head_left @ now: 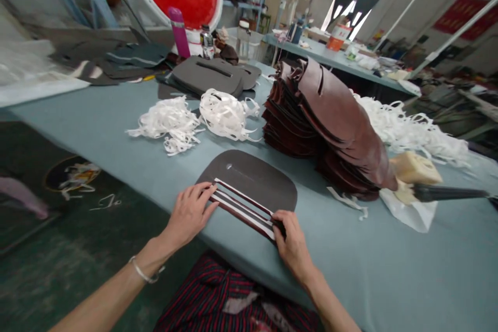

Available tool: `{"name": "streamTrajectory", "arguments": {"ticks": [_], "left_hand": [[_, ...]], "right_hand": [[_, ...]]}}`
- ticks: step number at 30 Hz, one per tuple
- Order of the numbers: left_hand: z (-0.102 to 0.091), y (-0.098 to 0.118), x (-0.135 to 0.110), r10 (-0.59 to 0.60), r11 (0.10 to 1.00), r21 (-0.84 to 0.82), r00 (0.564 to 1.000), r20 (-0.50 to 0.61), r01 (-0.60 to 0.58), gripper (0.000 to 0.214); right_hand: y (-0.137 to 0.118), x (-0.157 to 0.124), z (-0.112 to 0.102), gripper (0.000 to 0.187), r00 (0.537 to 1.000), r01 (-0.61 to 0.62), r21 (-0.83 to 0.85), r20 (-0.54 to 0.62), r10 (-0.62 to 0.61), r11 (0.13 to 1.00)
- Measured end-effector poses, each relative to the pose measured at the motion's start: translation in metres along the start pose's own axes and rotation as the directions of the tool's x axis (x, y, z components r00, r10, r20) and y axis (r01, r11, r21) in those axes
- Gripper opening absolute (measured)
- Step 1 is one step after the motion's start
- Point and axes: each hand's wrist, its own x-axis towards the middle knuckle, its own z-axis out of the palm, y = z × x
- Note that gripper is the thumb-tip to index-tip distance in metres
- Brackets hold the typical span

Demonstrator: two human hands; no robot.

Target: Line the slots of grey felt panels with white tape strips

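Observation:
A dark grey rounded pad [252,179] lies flat near the front edge of the blue-grey table [116,129]. Across its near side run brown strips edged with white tape [243,206]. My left hand [190,212] rests with fingers stretched flat on the left end of the strips. My right hand [290,241] pinches their right end, fingers curled over it. Behind the pad lie loose white tape scraps [194,122]. To the right leans a stack of brown leather pieces [327,124].
More white tape scraps [404,127] lie behind the brown stack. A cream block and a dark-handled brush [424,181] sit on white paper at right. Grey pads [210,75] are stacked at the back, near a pink bottle [179,31]. A second table [334,57] stands beyond.

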Motion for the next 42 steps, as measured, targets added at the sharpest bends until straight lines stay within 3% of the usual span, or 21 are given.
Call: {"name": "streamTrajectory", "arguments": {"ticks": [4,9,13,16,21,26,30,33,35,39,42], "left_hand": [[-0.001,0.001,-0.001,-0.010,1.000,0.003,1.000,0.007,0.010,0.038],[-0.005,0.005,-0.001,0.004,1.000,0.001,1.000,-0.007,-0.004,0.035],[-0.007,0.005,0.000,0.027,0.999,-0.041,1.000,0.014,-0.027,0.031],[-0.006,0.005,-0.001,0.026,0.998,-0.051,0.999,0.018,-0.025,0.031],[-0.002,0.006,-0.001,0.024,0.999,-0.027,1.000,-0.003,-0.024,0.032],[-0.005,0.008,-0.001,0.039,0.999,-0.011,0.999,0.011,-0.039,0.031],[-0.006,0.014,0.000,0.044,0.999,0.010,0.999,-0.007,-0.044,0.031],[-0.006,0.038,-0.001,0.047,0.999,-0.009,0.998,-0.050,-0.047,0.029],[-0.006,0.064,-0.004,0.110,0.990,-0.081,0.994,-0.028,-0.112,0.029],[-0.001,0.109,-0.015,0.244,0.947,-0.231,0.968,0.063,-0.224,0.027],[0.008,0.120,-0.020,0.251,0.934,-0.279,0.966,0.068,-0.223,0.024]], "right_hand": [[-0.010,0.014,0.017,0.025,0.999,0.037,-0.118,0.044,-0.032,0.992],[-0.052,0.060,0.067,0.034,0.985,0.151,-0.327,0.127,-0.115,0.933],[-0.082,0.086,0.100,0.024,0.979,0.198,-0.402,0.122,-0.162,0.894],[-0.086,0.086,0.107,0.022,0.976,0.214,-0.430,0.122,-0.178,0.877],[-0.070,0.058,0.089,0.023,0.974,0.223,-0.460,0.133,-0.181,0.859],[-0.038,0.008,0.044,0.025,0.985,0.169,-0.470,0.115,-0.129,0.866],[-0.015,-0.023,0.007,0.012,0.998,0.017,-0.264,0.068,0.001,0.964],[-0.006,-0.031,-0.007,0.012,0.990,-0.138,-0.039,0.002,0.138,0.990],[-0.005,-0.030,-0.009,0.013,0.983,-0.183,0.025,0.002,0.183,0.983],[-0.011,-0.020,-0.003,0.011,0.981,-0.186,-0.048,0.052,0.189,0.981],[-0.015,-0.010,-0.001,0.009,0.974,-0.164,-0.212,0.118,0.192,0.963]]}}
